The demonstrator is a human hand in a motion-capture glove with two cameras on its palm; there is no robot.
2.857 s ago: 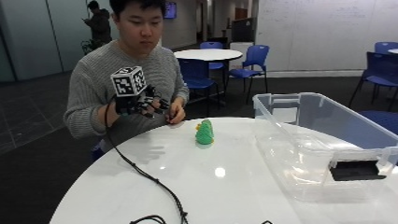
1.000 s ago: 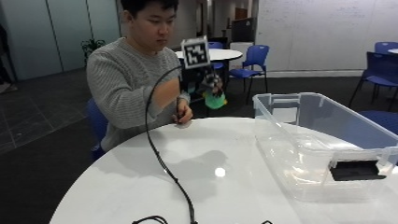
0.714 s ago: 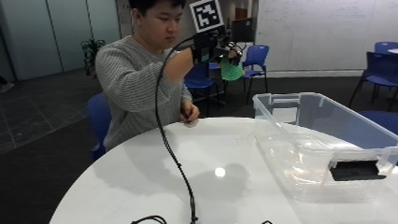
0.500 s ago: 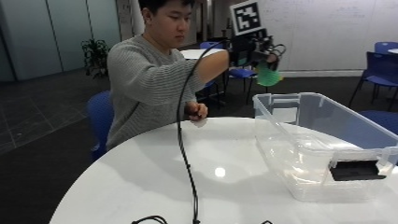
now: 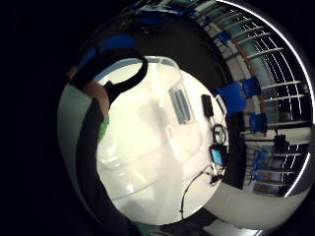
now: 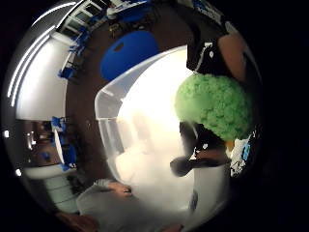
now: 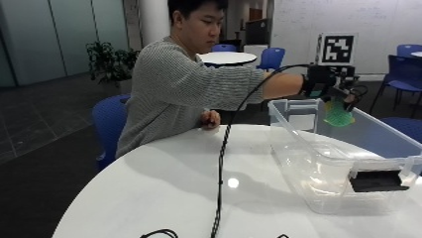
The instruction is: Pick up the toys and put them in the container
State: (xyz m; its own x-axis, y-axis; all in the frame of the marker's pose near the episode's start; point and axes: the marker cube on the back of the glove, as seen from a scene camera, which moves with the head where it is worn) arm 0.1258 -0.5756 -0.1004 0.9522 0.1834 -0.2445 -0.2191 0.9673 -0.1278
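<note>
One green toy (image 7: 338, 114) sits pinched in the gloved grip (image 7: 328, 85), fingers curled round it, held above the clear container (image 7: 310, 148) on the white tabletop (image 7: 165, 193).

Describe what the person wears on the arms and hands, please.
Both arms are in the sleeves of a grey ribbed sweater. The right hand wears a black glove with black straps, and a black band sits at the wrist. The left hand is bare, with no glove or strap on it.
</note>
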